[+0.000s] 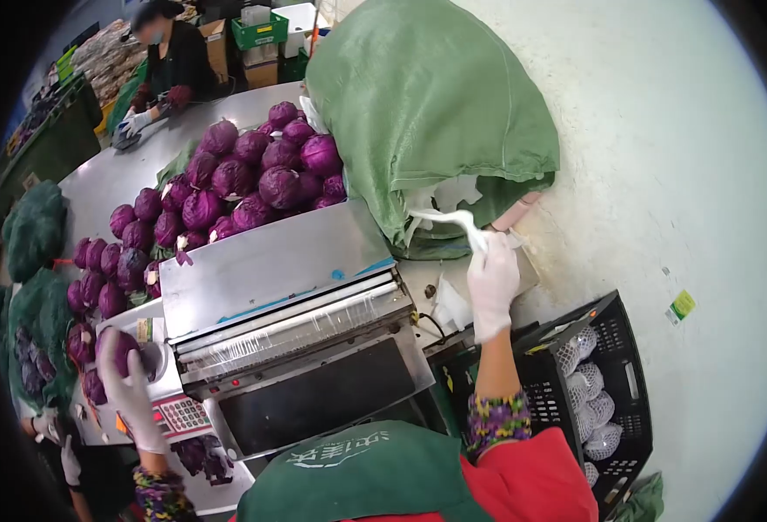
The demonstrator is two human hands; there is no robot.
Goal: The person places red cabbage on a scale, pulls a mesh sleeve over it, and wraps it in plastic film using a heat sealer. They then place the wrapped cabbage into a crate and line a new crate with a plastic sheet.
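Note:
My left hand (130, 402), in a white glove, has its fingers and thumb around a red cabbage (123, 352) over the scale (171, 370) at the left. My right hand (493, 283), also gloved, is stretched forward and pinches a limp white strip (453, 217). That strip runs up and left to the mouth of a big green woven bag (436, 96), where more white material shows. Between my hands sits a wrapping machine (314, 383) with a roll of clear film (292, 331) across it.
Many red cabbages (231, 178) are heaped on the metal table (153, 143). A black crate (631, 409) at my right holds round things in white foam nets (594, 404). Green net sacks (40, 322) stand at the left. Another person (179, 61) works at the far end; another's gloved hand (69, 461) shows lower left.

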